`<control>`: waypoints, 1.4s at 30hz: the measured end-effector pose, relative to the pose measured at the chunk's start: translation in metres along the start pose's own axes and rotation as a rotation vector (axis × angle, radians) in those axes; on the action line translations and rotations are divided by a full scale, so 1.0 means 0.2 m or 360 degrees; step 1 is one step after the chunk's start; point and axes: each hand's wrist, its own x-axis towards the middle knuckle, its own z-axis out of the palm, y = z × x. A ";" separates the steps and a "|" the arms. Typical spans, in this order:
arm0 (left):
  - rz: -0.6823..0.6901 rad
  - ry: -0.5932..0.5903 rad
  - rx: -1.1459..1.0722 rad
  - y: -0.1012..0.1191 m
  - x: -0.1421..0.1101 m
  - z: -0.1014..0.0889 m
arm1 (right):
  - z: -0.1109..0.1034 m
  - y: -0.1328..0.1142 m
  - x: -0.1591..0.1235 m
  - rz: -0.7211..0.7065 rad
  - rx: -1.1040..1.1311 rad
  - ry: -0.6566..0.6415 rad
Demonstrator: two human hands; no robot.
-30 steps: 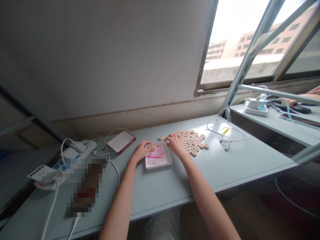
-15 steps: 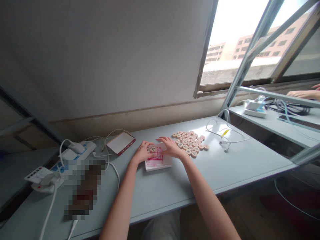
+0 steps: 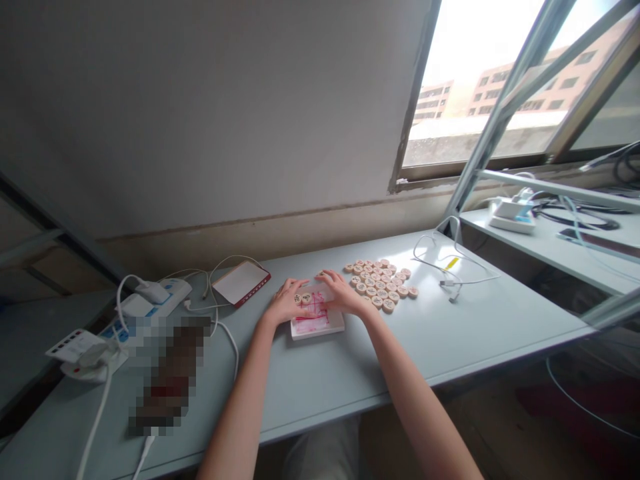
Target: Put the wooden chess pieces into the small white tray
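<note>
A shallow white box part point(image 3: 320, 329) with a hand-drawn red and pink grid lies on the grey table. Two round wooden Chinese chess pieces point(image 3: 302, 299) with dark characters sit side by side in its left part. My left hand point(image 3: 289, 303) wraps the box's left side, thumb over the inside and fingers along the outer edge. Above the right half is my right hand point(image 3: 345, 292), its fingers spread and its thumb over the grid. Another chess piece point(image 3: 321, 275) shows at my right fingertips; whether they pinch it is unclear. Several more pieces point(image 3: 380, 287) lie grouped to the right.
A red-edged box part point(image 3: 243, 283) rests at the back left. Power strips point(image 3: 145, 303) with plugs and white cables run along the left, near a blurred-out object point(image 3: 170, 373). A white cable point(image 3: 453, 283) curls at the right. Metal posts point(image 3: 495, 120) and another desk point(image 3: 590, 253) stand beyond.
A chess piece now shows at my right fingertips, near the box's far edge. My left hand and the box hold nearly the same place. The other person's hand at the far right is gone from view.
</note>
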 end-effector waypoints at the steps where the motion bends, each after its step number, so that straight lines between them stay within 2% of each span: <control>1: 0.0005 0.0009 -0.0018 0.00 0.00 0.00 | 0.00 0.00 0.00 -0.0005 0.0000 0.0001; 8: 0.0002 0.0115 -0.0285 -0.03 0.02 0.00 | 0.01 0.01 0.00 0.0005 0.0000 -0.0021; 18: -0.0057 0.0245 -0.0235 -0.05 0.05 0.02 | -0.01 -0.02 0.00 0.0032 -0.0018 -0.0053; 20: -0.0061 0.0249 -0.0221 -0.05 0.05 0.02 | -0.03 -0.04 0.01 -0.0017 -0.0003 0.0044; 24: -0.0043 0.0251 -0.0228 -0.05 0.04 0.01 | -0.07 -0.05 0.04 0.0024 -0.0181 0.0450; 25: -0.0032 0.0251 -0.0241 -0.05 0.04 0.01 | -0.07 -0.04 0.05 0.0042 -0.0255 0.0472; 27: -0.0017 0.0252 -0.0264 -0.05 0.04 0.01 | -0.06 0.00 0.06 0.0034 -0.0338 0.0364; 29: -0.0020 0.0248 -0.0283 -0.06 0.04 0.01 | -0.05 0.04 0.06 -0.0006 -0.0325 0.0229; 31: -0.0038 0.0242 -0.0298 -0.07 0.04 0.02 | -0.05 0.07 0.06 -0.0008 -0.0278 0.0206; 36: -0.0040 0.0253 -0.0326 -0.09 0.05 0.03 | -0.08 0.09 0.04 0.0095 -0.0279 0.0344; 39: -0.0022 0.0260 -0.0336 -0.10 0.06 0.04 | -0.12 0.08 0.02 0.0213 -0.0193 0.0502; 42: -0.0007 0.0263 -0.0328 -0.11 0.06 0.04 | -0.16 0.03 0.00 0.0135 0.0059 0.0503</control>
